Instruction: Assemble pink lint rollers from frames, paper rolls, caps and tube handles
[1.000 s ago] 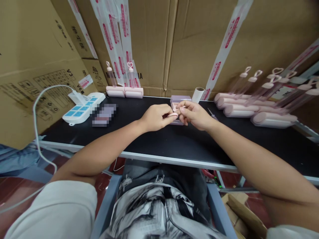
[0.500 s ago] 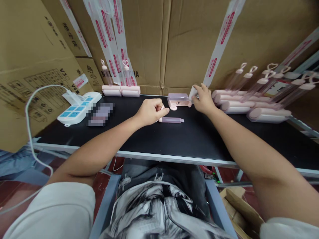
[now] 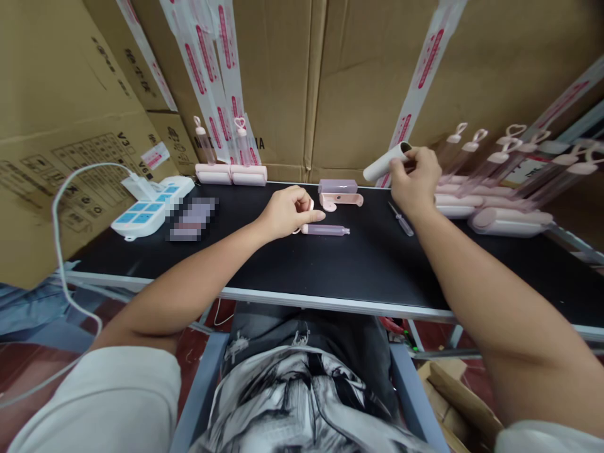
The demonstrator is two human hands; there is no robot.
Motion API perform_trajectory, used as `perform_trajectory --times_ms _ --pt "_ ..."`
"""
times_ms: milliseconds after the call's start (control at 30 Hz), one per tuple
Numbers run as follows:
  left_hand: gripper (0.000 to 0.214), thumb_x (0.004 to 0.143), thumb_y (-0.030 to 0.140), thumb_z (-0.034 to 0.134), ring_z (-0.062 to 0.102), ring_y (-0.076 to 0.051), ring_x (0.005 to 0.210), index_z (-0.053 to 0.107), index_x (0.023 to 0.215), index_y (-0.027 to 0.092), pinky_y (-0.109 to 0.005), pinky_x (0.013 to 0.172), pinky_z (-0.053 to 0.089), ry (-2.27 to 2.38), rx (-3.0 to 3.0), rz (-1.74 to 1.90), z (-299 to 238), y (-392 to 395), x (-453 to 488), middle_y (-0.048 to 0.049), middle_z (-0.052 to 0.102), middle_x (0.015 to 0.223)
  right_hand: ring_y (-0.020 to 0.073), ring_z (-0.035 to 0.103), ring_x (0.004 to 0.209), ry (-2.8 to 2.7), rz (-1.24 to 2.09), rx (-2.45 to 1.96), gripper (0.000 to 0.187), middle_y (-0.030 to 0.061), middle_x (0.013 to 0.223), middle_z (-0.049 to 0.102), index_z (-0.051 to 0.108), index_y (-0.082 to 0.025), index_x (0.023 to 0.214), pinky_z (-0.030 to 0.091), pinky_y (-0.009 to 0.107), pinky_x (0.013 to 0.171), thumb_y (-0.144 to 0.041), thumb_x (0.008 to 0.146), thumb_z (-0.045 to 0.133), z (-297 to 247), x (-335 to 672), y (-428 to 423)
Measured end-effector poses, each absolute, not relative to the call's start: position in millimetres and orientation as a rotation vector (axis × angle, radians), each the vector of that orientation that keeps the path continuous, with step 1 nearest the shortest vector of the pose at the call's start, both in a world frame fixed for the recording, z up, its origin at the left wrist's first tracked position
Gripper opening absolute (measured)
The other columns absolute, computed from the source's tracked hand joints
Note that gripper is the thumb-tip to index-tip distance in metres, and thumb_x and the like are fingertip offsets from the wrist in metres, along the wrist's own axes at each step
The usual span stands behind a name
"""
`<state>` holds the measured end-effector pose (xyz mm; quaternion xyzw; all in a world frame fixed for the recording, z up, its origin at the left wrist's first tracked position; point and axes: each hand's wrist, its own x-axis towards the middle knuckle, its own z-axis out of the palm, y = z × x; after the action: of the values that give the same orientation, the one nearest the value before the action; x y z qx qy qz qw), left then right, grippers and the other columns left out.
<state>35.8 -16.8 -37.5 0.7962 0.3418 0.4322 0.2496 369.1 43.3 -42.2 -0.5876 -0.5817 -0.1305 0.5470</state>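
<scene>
My right hand grips a white hollow roll, lifted and tilted above the back of the table. Close below that hand, a small screwdriver lies on the black top. My left hand is closed in a pinch on a small pale piece, mostly hidden by the fingers. Just beside it lies a translucent pinkish handle, its loop end partly under the hand. Between my hands sit a clear lilac cover and a pink bracket with a rounded end.
Several pink-and-white rollers with upright loop-topped handles stand at the right; two more are at back left. A white power strip and a pixelated flat object lie left. Cardboard walls the table's back edge.
My right hand has raised the white roll and moved right with it, away from the clear cover. The screwdriver has come into view. My left hand has stayed nearly still.
</scene>
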Motion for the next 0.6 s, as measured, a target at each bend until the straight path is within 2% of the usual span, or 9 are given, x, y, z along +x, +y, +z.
perform_trajectory --times_ms 67,167,267,433,600 --pt "0.048 0.073 0.045 0.093 0.056 -0.013 0.069 0.053 0.064 0.019 -0.029 0.066 0.043 0.881 2.185 1.274 -37.4 -14.3 35.7 -0.0015 0.065 0.082 0.0276 0.072 0.089 -1.340 -0.119 -1.257 0.019 0.0070 0.093 0.069 0.055 -0.027 0.091 0.063 0.047 0.083 -0.044 0.096 0.063 -38.2 354.8 32.5" --pt "0.052 0.074 0.054 0.093 0.056 -0.014 0.069 0.055 0.064 0.020 -0.030 0.067 0.043 0.782 2.191 1.395 -34.6 -14.9 35.3 -0.0007 0.063 0.077 0.0206 0.071 0.069 -1.258 0.405 -1.058 0.031 -0.0009 0.074 0.063 0.052 -0.028 0.088 0.064 0.036 0.063 -0.054 0.098 0.065 -37.6 321.5 10.0" --pt "0.058 0.076 0.065 0.089 0.057 -0.015 0.070 0.054 0.064 0.020 -0.031 0.068 0.044 0.709 2.232 1.493 -29.4 -19.4 34.4 -0.0012 0.063 0.075 0.0158 0.070 0.061 -1.164 0.819 -0.962 0.041 -0.0036 0.069 0.063 0.053 -0.026 0.086 0.063 0.028 0.056 -0.056 0.087 0.082 -37.3 290.3 -15.0" --pt "0.066 0.077 0.081 0.079 0.060 -0.017 0.074 0.052 0.066 0.022 -0.034 0.071 0.047 0.810 2.280 1.600 -23.4 -21.5 32.6 -0.0034 0.066 0.078 0.0141 0.070 0.058 -1.135 0.995 -0.928 0.053 -0.0035 0.069 0.066 0.054 -0.026 0.084 0.062 0.026 0.054 -0.064 0.077 0.091 -33.9 271.4 -36.3" --pt "0.067 0.078 0.082 0.077 0.061 -0.018 0.075 0.050 0.064 0.022 -0.035 0.075 0.048 0.811 2.333 1.606 -24.6 -17.5 32.5 -0.0035 0.067 0.077 0.0129 0.066 0.054 -1.156 1.031 -0.939 0.057 -0.0036 0.065 0.065 0.054 -0.025 0.080 0.060 0.025 0.049 -0.068 0.073 0.092 -36.4 271.2 -36.4"
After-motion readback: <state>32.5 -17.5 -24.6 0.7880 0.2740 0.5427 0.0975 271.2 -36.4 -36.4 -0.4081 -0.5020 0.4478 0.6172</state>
